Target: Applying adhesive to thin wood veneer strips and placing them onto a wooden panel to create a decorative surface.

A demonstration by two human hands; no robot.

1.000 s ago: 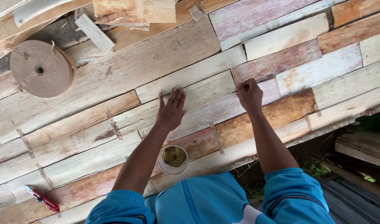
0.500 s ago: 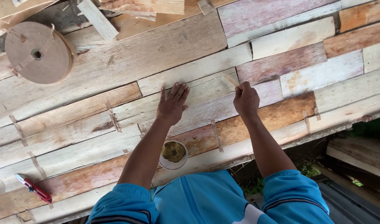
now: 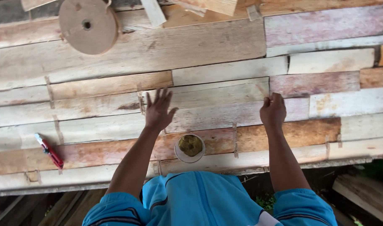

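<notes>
The left hand [image 3: 158, 109] lies flat with fingers spread on a pale plank [image 3: 208, 98] of the patchwork wooden worktop [image 3: 116, 58], its grip wide and empty. The right hand [image 3: 273, 111] is curled shut, pinching a thin strip [image 3: 261, 89] on the same plank. Near the worktop's front edge, between the forearms, stands a small white cup [image 3: 190, 147] holding something yellowish-brown.

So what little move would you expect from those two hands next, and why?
Probably the right hand presses the thin strip it pinches flat across the plank seam. The left hand lies spread on the boards, similar strips already bridge other joints, and an open pot of yellowish paste sits between the arms.
</notes>
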